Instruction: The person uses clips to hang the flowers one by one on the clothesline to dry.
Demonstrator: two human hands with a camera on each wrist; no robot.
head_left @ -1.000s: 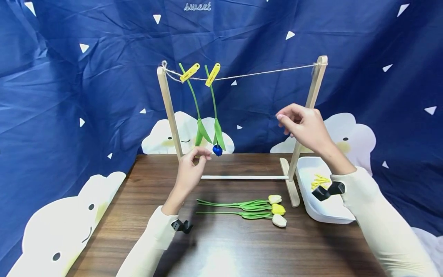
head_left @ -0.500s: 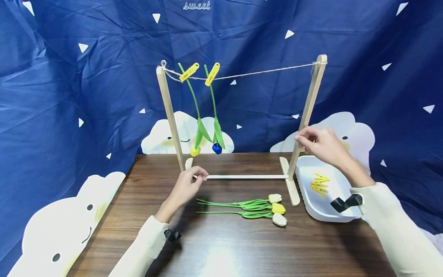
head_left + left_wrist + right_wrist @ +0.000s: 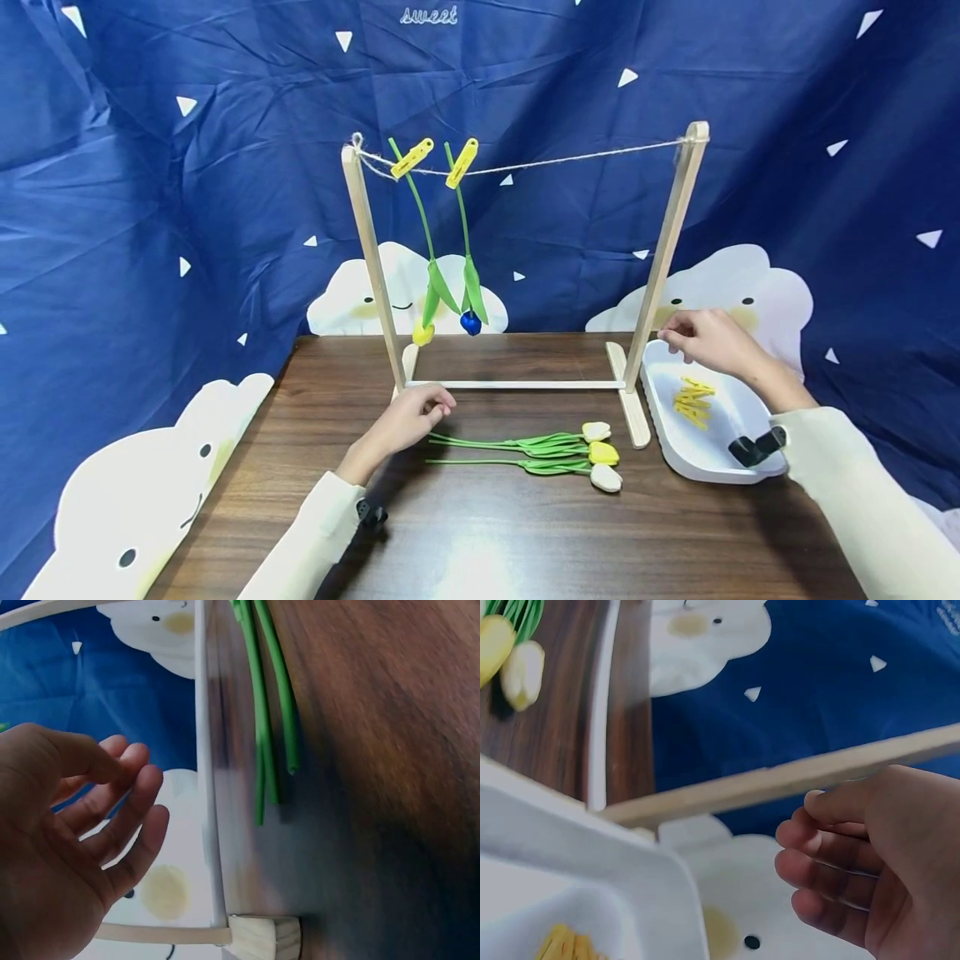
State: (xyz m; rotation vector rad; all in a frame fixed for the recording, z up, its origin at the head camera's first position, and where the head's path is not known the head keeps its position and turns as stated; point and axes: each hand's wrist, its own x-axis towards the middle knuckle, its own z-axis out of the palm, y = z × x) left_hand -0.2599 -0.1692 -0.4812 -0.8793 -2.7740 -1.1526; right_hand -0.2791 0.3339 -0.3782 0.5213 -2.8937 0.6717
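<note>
My left hand (image 3: 408, 417), fingers loosely bent and holding nothing, is just above the stem ends of several artificial tulips (image 3: 555, 450) lying on the table. Their green stems (image 3: 262, 712) show beside it in the left wrist view. Over the back edge of a white tray (image 3: 712, 475) hovers my right hand (image 3: 708, 340), also relaxed and holding nothing. Yellow clothespins (image 3: 693, 402) lie in that tray. From a string (image 3: 570, 158) hang a yellow tulip (image 3: 423, 333) and a blue tulip (image 3: 471, 322), heads down, each held by a yellow clothespin (image 3: 462, 163).
A wooden frame carries the string between its left post (image 3: 369, 250) and right post (image 3: 667, 242). A white crossbar (image 3: 525, 385) joins the posts low down. Behind the brown table (image 3: 525, 542) hangs a blue cloth (image 3: 555, 67) with cloud prints.
Both hands have come down. The left has left the hanging yellow tulip's head and dropped past the crossbar towards the stems; the right has shifted rightward to the tray. The hanging tulips stay put.
</note>
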